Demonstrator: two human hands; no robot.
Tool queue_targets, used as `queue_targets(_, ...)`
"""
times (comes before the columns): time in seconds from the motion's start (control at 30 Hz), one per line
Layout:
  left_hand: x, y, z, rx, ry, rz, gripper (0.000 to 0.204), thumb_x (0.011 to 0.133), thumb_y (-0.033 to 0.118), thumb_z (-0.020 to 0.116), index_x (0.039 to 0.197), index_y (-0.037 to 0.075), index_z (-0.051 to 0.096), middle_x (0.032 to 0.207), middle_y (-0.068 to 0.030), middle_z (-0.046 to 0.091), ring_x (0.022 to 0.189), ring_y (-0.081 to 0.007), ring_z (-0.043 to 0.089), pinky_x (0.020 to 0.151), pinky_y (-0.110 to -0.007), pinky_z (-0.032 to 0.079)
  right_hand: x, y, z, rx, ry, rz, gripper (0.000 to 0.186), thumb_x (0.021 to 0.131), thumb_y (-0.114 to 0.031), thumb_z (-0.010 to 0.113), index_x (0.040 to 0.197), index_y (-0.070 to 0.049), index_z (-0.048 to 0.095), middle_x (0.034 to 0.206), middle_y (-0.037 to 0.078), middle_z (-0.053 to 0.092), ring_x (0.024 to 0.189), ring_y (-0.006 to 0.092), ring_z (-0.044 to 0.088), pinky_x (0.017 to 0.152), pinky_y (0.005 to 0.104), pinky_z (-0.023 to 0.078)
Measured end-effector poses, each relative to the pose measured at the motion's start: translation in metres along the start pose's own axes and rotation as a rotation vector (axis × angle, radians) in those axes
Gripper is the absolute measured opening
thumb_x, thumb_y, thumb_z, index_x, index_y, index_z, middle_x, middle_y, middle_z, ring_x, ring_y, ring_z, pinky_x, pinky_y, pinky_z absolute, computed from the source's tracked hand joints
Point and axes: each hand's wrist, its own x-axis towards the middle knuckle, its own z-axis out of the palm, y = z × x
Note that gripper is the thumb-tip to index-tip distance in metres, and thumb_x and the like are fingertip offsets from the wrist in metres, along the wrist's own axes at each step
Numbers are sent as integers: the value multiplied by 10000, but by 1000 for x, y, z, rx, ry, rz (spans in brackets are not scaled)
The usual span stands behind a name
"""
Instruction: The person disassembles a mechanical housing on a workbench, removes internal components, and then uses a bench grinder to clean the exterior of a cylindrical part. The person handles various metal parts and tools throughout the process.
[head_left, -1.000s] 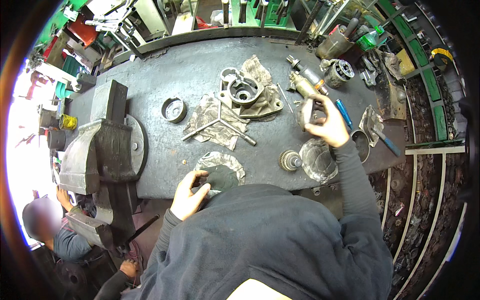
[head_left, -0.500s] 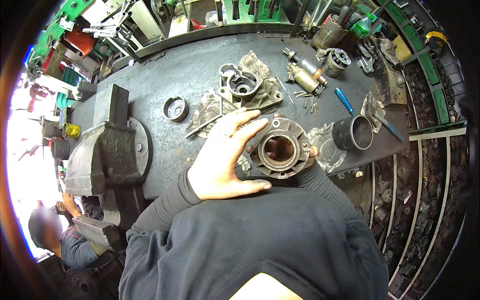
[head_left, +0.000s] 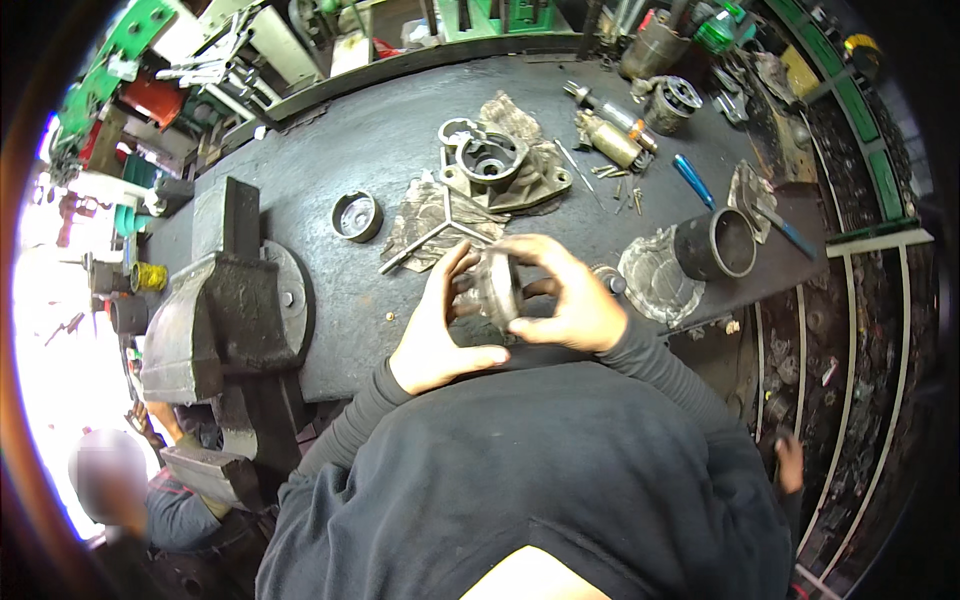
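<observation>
A blurred metal flanged housing (head_left: 498,285) is turned on edge above the bench's front edge. My right hand (head_left: 581,308) grips it from the right, fingers over its top and thumb at its rim. My left hand (head_left: 432,342) cups its left side with curved fingers, thumb extended below. Just beyond them lies a three-armed metal tool (head_left: 447,223) on a stained rag (head_left: 410,222), near a larger casting (head_left: 488,160) with round bores. A small metal cup (head_left: 356,215) stands to the left. A gear is mostly hidden behind my right hand.
A large vise (head_left: 205,320) occupies the bench's left. A black cylinder (head_left: 700,255), small bolts, a blue-handled tool (head_left: 692,180) and other parts lie right. A co-worker (head_left: 175,505) is at lower left; another person's hand (head_left: 788,460) shows at right.
The housing has moved leftward from the right of the bench and turned from face-on to edge-on. My left hand has risen from the front rag to join my right hand on it.
</observation>
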Motion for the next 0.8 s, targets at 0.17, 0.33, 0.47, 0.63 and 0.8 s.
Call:
queue_targets(0.17,-18,-34,1,-561,85,-143,949,704,178,817,1462,73,256,1377,-128,403,1267,-247,434,1055,-379,384,-3,2,26,36,-107,-43,765,609,-130,775,1315,-84,485,1296,190,471,1217,332,483,1028,404,411)
queue_targets(0.33,-19,-27,-3,-708,128,-256,896,712,107,796,1440,59,276,1347,-133,429,1231,-264,473,1024,-400,426,-2,15,33,-126,-220,-93,796,671,-190,766,1381,-127,411,1390,242,370,1285,412,405,1056,433,386)
queue_targets(0.47,-20,-24,-15,-467,161,-217,982,652,95,841,1445,75,263,1230,-138,517,1094,-222,558,939,-343,468,4,4,14,-229,-239,-105,799,708,-195,747,1410,-121,373,1385,245,364,1263,412,417,1057,428,379)
queue_targets(0.63,-13,-35,-28,1016,77,-83,994,518,167,877,1372,84,376,1247,-217,458,1136,-373,490,956,-409,454,24,17,-63,-276,60,-34,568,781,-198,694,1291,-30,507,1249,152,555,1188,264,519,1037,380,390)
queue_targets(0.8,-8,-55,-20,1360,-119,-190,926,540,180,859,1353,138,417,1283,-218,449,1110,-378,493,898,-423,484,44,87,-136,-622,232,161,477,760,-164,690,1199,-34,553,1163,169,586,1116,296,554,965,365,426)
